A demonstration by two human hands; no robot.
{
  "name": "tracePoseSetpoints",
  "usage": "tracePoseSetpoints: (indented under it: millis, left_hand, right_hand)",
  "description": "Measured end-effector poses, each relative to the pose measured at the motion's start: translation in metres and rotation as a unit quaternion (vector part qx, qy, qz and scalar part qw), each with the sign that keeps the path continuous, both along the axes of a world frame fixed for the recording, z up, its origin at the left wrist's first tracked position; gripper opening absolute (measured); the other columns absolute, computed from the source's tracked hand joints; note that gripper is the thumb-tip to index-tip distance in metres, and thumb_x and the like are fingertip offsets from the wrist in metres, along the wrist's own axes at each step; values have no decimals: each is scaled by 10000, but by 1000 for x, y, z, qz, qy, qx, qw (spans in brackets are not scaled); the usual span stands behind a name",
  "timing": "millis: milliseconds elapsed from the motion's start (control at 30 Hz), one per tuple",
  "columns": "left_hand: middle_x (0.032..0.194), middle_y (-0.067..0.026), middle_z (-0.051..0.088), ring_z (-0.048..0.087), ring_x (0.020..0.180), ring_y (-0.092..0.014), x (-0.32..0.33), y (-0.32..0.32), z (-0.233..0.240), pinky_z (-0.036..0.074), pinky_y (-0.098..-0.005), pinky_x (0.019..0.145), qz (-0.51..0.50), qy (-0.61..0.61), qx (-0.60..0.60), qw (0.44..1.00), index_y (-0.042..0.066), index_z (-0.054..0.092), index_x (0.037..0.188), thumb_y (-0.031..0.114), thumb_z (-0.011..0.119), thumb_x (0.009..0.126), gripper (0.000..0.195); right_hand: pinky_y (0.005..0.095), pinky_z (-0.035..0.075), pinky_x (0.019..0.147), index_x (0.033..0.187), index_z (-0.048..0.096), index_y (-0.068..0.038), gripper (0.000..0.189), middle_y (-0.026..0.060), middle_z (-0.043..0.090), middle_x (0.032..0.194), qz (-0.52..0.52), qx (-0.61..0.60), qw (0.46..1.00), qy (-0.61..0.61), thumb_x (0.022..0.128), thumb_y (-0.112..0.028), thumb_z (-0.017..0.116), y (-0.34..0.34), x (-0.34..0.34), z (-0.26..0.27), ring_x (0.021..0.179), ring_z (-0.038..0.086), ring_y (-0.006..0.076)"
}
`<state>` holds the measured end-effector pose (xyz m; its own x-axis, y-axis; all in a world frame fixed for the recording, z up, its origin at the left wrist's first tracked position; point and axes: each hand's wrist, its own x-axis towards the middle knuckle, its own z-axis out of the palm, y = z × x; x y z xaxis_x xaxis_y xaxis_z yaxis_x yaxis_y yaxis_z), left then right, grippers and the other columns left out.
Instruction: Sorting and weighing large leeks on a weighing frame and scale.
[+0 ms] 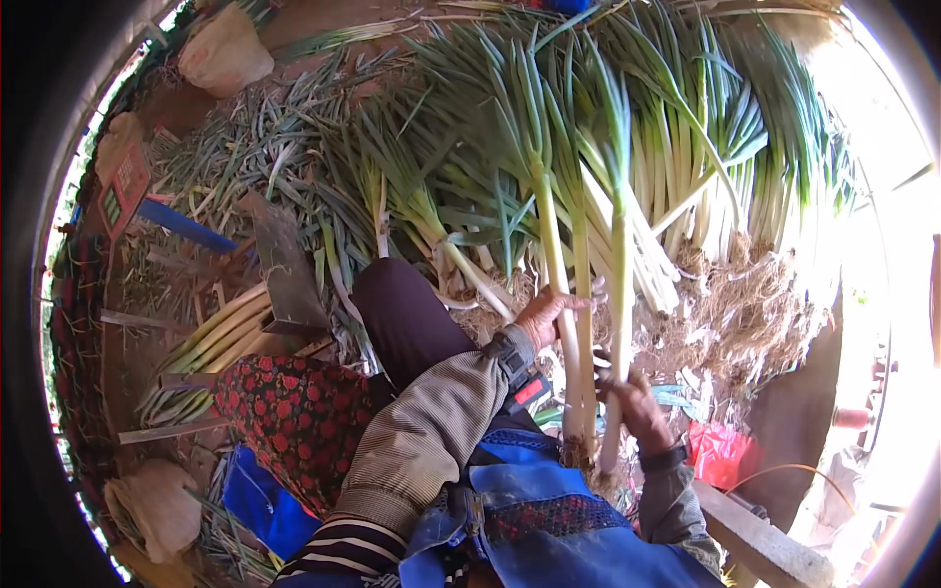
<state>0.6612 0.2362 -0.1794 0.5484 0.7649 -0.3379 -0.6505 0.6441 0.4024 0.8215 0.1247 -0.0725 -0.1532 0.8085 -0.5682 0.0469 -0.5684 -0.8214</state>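
Observation:
My left hand (542, 320) is wrapped around two long green onion stalks (562, 334), which stand nearly upright in front of me. Their roots (575, 450) hang low, close to my blue apron (544, 489). Another thick green onion (621, 287) is gripped near its lower end by my right hand (641, 411). Something small and dark shows at the right fingers; I cannot tell what it is. Behind the hands, more green onions (507, 125) lie massed, leaves away from me. A dense row of them (662, 162) is at the right, with tangled brown roots (757, 309).
Cut leaves (257, 147) litter the floor at left. A bent metal plate (287, 264) stands beside my knee, near a bundle of trimmed stalks (220, 331). A red scale display (125, 191) is at far left. A red plastic bag (724, 454) and concrete beam (761, 540) lie right.

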Motion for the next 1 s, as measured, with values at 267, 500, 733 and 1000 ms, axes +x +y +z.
tracePoseSetpoints:
  millis: [267,500,733,1000]
  left_hand:
    - [904,-155,595,618,785,-207,17,-13,30,543,-298,595,229,149,29,962,-2,422,1145,-1,627,728,464]
    - [712,-45,540,529,506,-123,14,-20,0,450,-241,425,101,312,83,941,6,445,987,186,626,793,321]
    - [877,-67,567,581,768,-173,31,-37,20,499,-318,685,69,114,0,991,57,448,1120,479,527,812,529]
    - [1035,-54,567,538,963,-173,26,-41,22,435,-325,850,-38,-77,-76,993,61,464,1158,402,556,818,490]
  right_hand:
    - [309,493,720,979,543,54,294,158,619,864,-73,61,995,-3,759,-140,565,0,13,9,826,609,223]
    - [226,446,580,995,493,11,365,80,563,778,-148,12,949,277,668,-125,580,-5,7,41,645,536,143]
    - [250,419,537,882,577,2,223,51,574,670,31,38,998,-32,731,-159,611,14,-7,35,606,527,120]
    - [258,425,602,998,543,-10,302,53,567,817,80,34,991,-98,770,-193,621,-14,9,13,700,526,121]
